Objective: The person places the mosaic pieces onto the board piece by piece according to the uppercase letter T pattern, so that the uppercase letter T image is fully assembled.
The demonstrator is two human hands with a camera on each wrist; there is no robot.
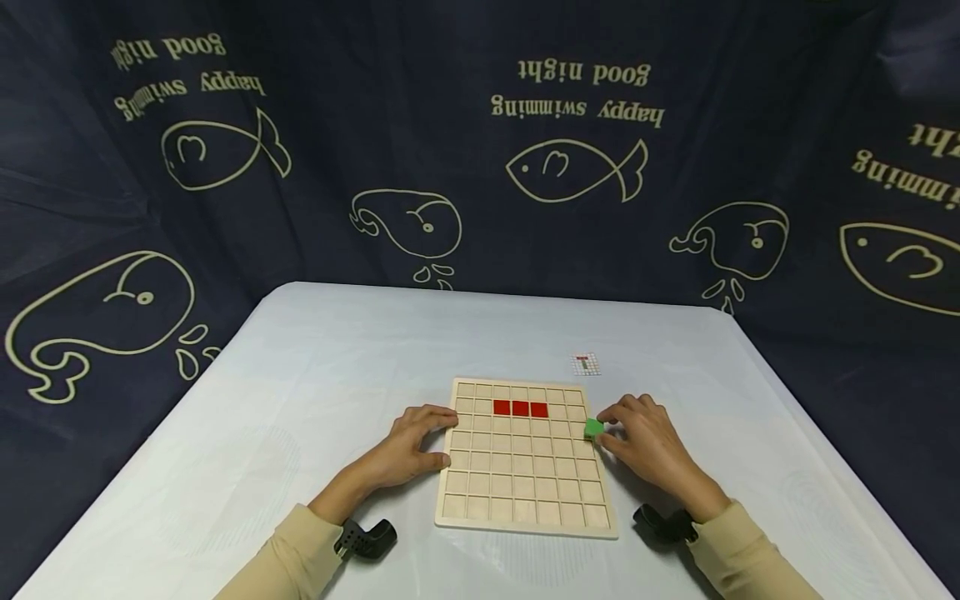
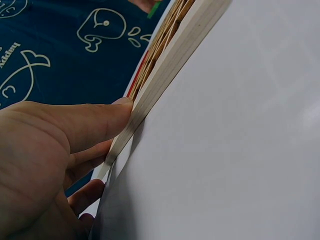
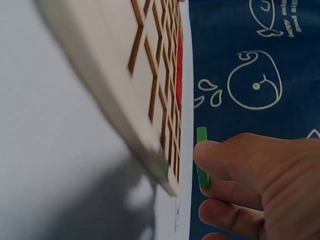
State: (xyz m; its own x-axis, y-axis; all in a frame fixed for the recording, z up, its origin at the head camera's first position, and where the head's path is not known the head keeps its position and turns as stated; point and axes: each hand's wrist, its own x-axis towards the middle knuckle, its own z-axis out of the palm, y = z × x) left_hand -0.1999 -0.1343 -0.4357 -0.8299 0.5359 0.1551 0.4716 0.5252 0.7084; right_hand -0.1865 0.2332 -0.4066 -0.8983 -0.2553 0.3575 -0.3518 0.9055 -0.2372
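A pale wooden grid board (image 1: 525,465) lies flat on the table, its square cells marked by raised lines. Three red square tiles (image 1: 521,408) sit side by side in its second row from the far edge. My left hand (image 1: 408,446) rests against the board's left edge, thumb and fingertips touching the rim. Between thumb and fingers, my right hand (image 1: 648,437) pinches a green square tile (image 1: 593,429) at the board's right side. In the right wrist view the green tile (image 3: 202,160) is held edge-on, apart from the board.
A small printed card (image 1: 586,364) with a coloured grid pattern lies beyond the board's far right corner. White cloth covers the table (image 1: 360,342). Behind it hangs a dark blue curtain (image 1: 480,117) with fish and whale drawings.
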